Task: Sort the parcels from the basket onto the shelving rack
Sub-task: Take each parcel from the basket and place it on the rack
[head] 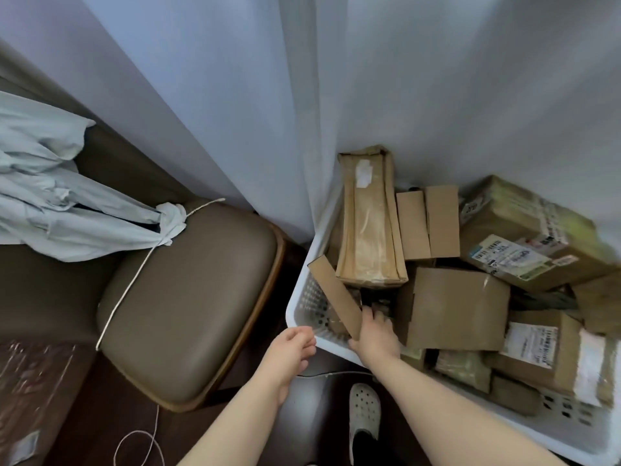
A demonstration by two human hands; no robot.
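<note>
My right hand (374,334) reaches into the basket (302,307), fingers (371,314) grasping the slim parcel (334,292) propped against its left wall, apparently to lift it; my left hand (292,348) hovers released nearby.

I see pale curtains (235,95) hanging down to a dark floor (100,415). Beside them stands a brown padded chair (188,304), with crumpled pale cloth (50,196) and a white cord (127,290) across its seat.
</note>
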